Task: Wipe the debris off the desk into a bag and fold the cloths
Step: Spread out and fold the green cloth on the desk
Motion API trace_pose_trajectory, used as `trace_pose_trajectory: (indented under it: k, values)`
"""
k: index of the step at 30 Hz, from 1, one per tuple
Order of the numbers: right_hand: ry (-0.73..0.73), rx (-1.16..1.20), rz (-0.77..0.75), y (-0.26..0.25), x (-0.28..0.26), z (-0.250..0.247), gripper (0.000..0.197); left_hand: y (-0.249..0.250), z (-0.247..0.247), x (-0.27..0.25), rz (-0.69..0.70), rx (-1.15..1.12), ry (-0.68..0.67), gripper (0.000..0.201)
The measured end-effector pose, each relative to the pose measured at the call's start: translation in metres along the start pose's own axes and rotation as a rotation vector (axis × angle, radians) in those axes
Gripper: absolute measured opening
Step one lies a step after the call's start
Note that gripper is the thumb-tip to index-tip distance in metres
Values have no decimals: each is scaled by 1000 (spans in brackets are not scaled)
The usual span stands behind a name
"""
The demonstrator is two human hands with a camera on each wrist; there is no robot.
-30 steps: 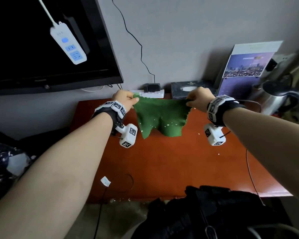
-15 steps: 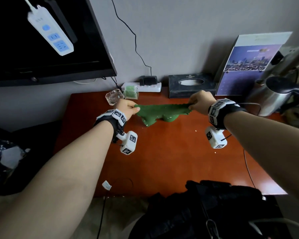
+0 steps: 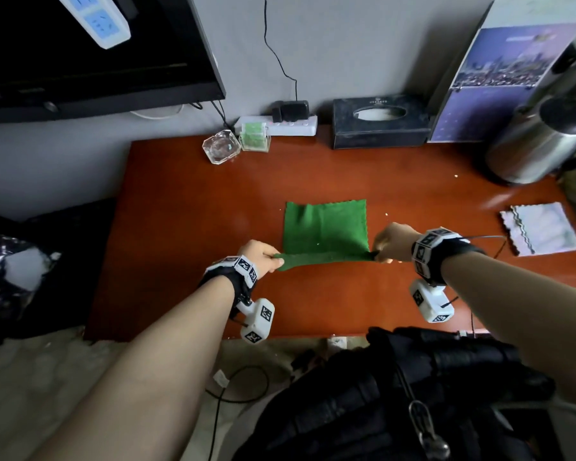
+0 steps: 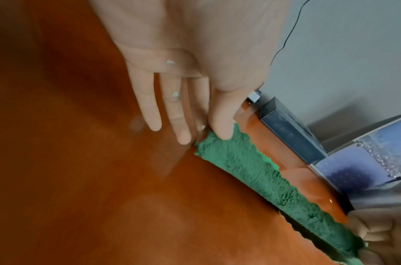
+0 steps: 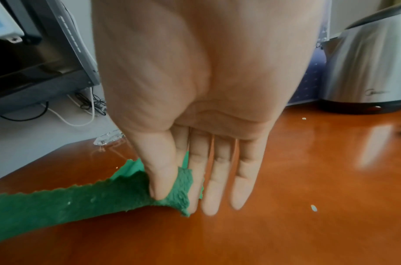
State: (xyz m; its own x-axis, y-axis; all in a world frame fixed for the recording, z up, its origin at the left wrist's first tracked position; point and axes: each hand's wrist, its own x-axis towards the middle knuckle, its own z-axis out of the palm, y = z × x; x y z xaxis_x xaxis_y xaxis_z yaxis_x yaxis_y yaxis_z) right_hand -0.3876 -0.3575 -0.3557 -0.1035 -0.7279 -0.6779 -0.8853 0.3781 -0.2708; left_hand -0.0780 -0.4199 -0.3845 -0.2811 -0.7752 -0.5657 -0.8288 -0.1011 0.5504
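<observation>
A green cloth (image 3: 325,224) lies spread on the red-brown desk (image 3: 180,227), dotted with pale crumbs. Its near edge is lifted and pulled taut between my hands. My left hand (image 3: 263,256) pinches the near left corner of the green cloth (image 4: 251,166) between thumb and forefinger, the other fingers (image 4: 149,107) straight. My right hand (image 3: 391,241) pinches the near right corner of the green cloth (image 5: 104,202) under its thumb. A pale folded cloth (image 3: 541,227) lies at the desk's right. A few crumbs (image 5: 313,208) lie loose on the wood.
Along the back wall stand a glass ashtray (image 3: 221,150), a white power strip (image 3: 280,125), a dark tissue box (image 3: 379,123), a calendar (image 3: 499,81) and a steel kettle (image 3: 542,141). A black plastic bag (image 3: 7,271) sits left of the desk; a black bag (image 3: 396,394) lies below its front edge.
The cloth was held up hanging by both hands; it has been lowered and laid flat on the desk. Both hands have drawn nearer me, still pinching its corners.
</observation>
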Motion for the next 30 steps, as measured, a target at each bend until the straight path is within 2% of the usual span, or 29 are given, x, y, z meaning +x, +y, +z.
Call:
trace_pose_trajectory:
  k: [4, 8, 12, 18, 30]
  values:
    - [-169, 46, 53, 2, -8, 18, 34, -6, 8, -1, -18, 67, -113, 23]
    - [-206, 50, 54, 3, -9, 22, 36, -5, 9, 3, -35, 75, -143, 20]
    - [-68, 46, 19, 7, 2, 16, 33, 0, 5, 15, -15, 78, -96, 19]
    - [134, 71, -11, 8, 32, 4, 35, 11, -2, 36, 29, 71, 65, 15]
    - [208, 130, -49, 14, 94, -14, 25, 20, -4, 88, -21, 45, 145, 9]
